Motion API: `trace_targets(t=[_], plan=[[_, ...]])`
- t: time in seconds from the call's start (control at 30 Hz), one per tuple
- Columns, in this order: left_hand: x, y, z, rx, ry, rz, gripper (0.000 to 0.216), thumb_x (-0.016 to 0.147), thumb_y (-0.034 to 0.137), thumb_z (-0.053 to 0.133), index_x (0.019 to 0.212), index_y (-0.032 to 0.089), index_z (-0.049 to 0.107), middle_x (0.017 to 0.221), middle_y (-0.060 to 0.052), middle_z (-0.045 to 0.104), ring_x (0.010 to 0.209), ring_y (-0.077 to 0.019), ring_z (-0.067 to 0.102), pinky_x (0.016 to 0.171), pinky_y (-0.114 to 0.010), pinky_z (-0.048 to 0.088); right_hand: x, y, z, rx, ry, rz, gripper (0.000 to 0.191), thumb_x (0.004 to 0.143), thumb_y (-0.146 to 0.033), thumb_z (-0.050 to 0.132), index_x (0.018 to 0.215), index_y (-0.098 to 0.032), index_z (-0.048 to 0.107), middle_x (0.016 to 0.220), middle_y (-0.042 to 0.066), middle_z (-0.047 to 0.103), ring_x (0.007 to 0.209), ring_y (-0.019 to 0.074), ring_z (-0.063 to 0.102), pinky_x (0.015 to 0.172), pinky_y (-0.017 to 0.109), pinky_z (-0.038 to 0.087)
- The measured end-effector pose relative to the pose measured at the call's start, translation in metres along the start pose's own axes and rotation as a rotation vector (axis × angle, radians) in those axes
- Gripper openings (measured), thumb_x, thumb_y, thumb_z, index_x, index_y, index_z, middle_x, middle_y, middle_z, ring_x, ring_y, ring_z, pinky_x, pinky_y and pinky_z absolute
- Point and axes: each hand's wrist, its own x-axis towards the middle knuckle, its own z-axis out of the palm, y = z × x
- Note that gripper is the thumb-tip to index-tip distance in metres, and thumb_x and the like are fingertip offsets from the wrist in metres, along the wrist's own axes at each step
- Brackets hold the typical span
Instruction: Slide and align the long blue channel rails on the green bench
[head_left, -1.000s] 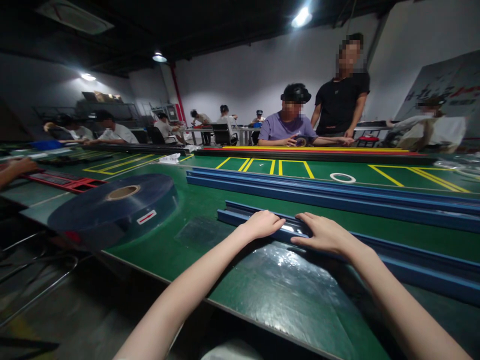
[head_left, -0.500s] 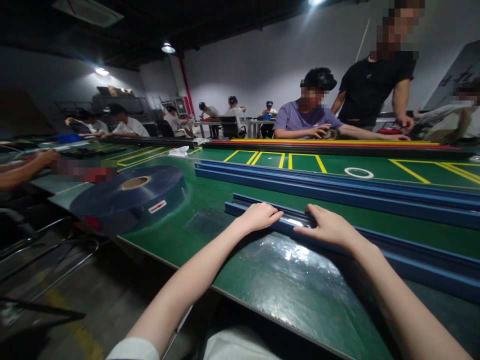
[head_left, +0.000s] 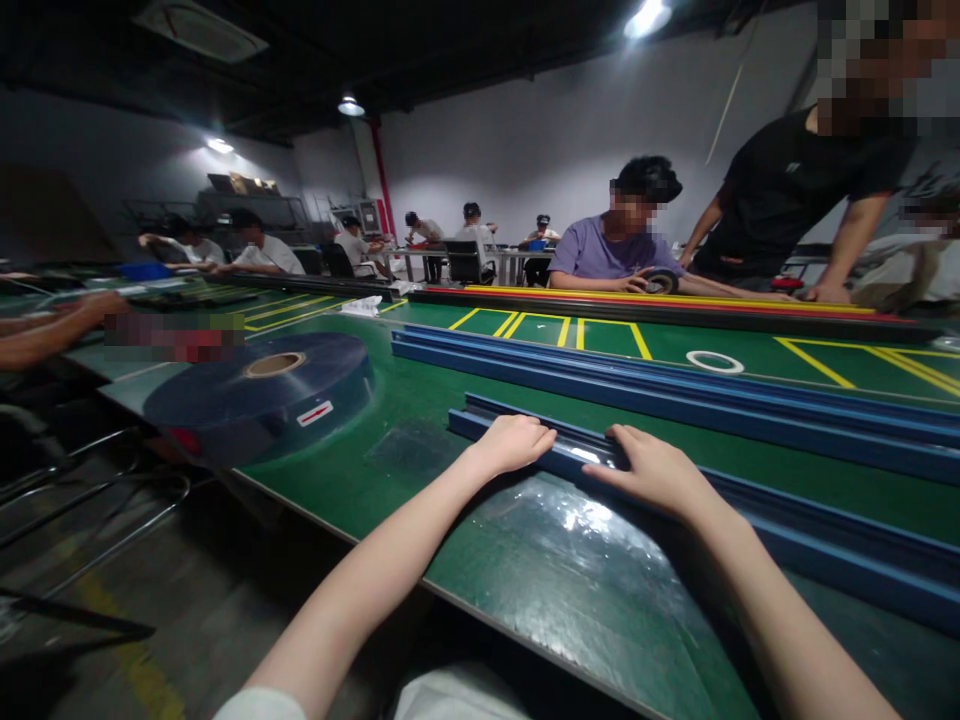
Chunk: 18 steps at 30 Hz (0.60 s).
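A long blue channel-shaped profile lies along the green table in front of me, its open side up. My left hand lies across it close to its left end, fingers curled over the far wall. A little to the right, my right hand straddles the same profile, thumb at the near wall and fingertips at the far one. Between the hands, a shiny clear strip shows inside the channel. Whatever is under both palms is hidden.
A big roll of clear film stands at the left. Behind the profile lie more blue profiles and a white ring. Across the table, a person in purple holds a dark tape roll behind yellow, red and black bars.
Both hands stay on the blue profile, with only a slight shift. My view has tilted up a little. The standing person in black has leaned over to the right.
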Motion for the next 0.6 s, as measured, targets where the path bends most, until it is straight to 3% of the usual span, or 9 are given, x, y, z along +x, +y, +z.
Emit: trace_targets(t=[0.6], plan=[[-0.0003, -0.0009, 0.0036, 0.039, 0.028, 0.034, 0.041, 0.094, 0.029, 0.026, 0.087, 0.018, 0.064, 0.086, -0.006, 0.066, 0.081, -0.0195, 0.064, 0.067, -0.027, 0.046, -0.0005, -0.0012, -0.0005, -0.015, -0.010, 0.008, 0.053, 0.078, -0.064, 0.039, 0.099, -0.018, 0.053, 0.102, 0.012, 0.063, 0.092, 0.0272, 0.060, 0.071, 0.033, 0.044]])
